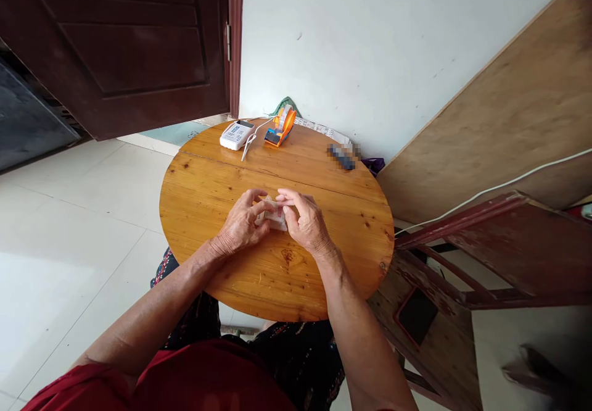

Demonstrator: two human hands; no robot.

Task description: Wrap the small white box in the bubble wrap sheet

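Note:
A small whitish, see-through packet (pixel 276 221) lies between my two hands over the middle of the round wooden table (pixel 296 281). Its exact kind is hard to make out, as fingers cover much of it. My left hand (pixel 245 221) is closed on its left side, thumb low and fingers curled over the top. From the right, my right hand (pixel 305 218) grips the packet's right edge with bent fingers and thumb.
Toward the back of the table stand a white device (pixel 237 135) with a cable and an orange tape dispenser (pixel 282 126). A dark blurred-out object (pixel 341 157) lies at the back right. To the right, a wooden chair (pixel 435 343) holds a dark tablet-like thing (pixel 416 315).

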